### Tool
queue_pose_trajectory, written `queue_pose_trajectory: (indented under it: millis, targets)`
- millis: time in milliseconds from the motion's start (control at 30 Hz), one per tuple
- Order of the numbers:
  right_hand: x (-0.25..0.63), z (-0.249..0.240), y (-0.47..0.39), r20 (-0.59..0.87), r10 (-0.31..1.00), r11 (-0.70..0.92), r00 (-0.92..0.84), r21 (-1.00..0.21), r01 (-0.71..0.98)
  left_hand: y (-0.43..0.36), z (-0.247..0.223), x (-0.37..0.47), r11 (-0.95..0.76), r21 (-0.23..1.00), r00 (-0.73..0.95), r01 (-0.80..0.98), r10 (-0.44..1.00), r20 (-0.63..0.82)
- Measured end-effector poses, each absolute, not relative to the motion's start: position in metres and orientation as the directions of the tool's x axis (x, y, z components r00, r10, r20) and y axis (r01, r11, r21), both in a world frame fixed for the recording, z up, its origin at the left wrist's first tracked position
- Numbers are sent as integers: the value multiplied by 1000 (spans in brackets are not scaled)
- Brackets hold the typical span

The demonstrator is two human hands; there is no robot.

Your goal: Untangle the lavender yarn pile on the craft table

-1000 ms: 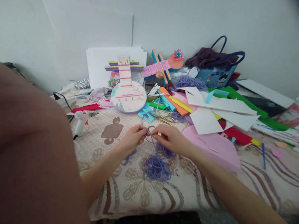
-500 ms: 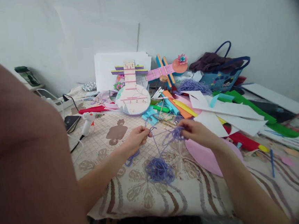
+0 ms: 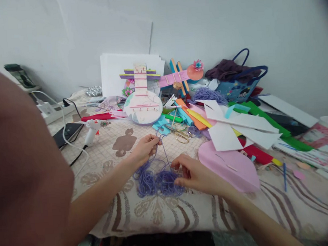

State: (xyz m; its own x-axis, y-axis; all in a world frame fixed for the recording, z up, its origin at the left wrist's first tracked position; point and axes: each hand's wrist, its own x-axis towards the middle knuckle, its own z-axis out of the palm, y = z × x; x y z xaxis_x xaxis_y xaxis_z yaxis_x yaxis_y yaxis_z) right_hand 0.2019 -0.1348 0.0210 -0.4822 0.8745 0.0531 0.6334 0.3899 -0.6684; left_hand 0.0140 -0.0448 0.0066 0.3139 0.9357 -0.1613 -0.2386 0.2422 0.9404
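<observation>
My left hand [image 3: 145, 149] is closed in a pinch on a strand of purple yarn, held a little above the patterned tablecloth [image 3: 158, 219]. From its fingertips, strands hang down to a loose tangle of purple yarn [image 3: 145, 181]. Beside that lies a second heap of the yarn [image 3: 167, 183], touching the first. My right hand [image 3: 195, 174] is at the right edge of this heap, thumb and fingers apart, with nothing gripped between them. Gold-handled scissors [image 3: 182, 136] lie beyond the hands, and a pink sheet [image 3: 228, 165] is right of them.
A white glue gun [image 3: 91, 133] with its cord stands at the left near a black device [image 3: 67, 134]. Behind are a decorated round-bodied craft model [image 3: 143, 108] and a blue bag [image 3: 235, 90]. White board scraps [image 3: 225, 136] and coloured sheets crowd the right side.
My right hand has come down and left, letting go of a yarn bundle, which now lies in the heap. My left hand keeps its pinch, slightly further left in view.
</observation>
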Motion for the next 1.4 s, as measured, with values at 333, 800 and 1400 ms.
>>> queue_pose_trajectory:
  millis: [333,800,1400]
  targets:
    - [206,3,-102,191,915,392,-356,-629,671,-43,1,13,240,935,342,-263,929,-142]
    - [169,39,-140,35,831,488,-555,-522,699,-41,2,6,177,942,289,-284,953,-92]
    - [307,89,-56,188,931,365,-313,-489,793,-48,0,13,221,948,355,-228,926,-130]
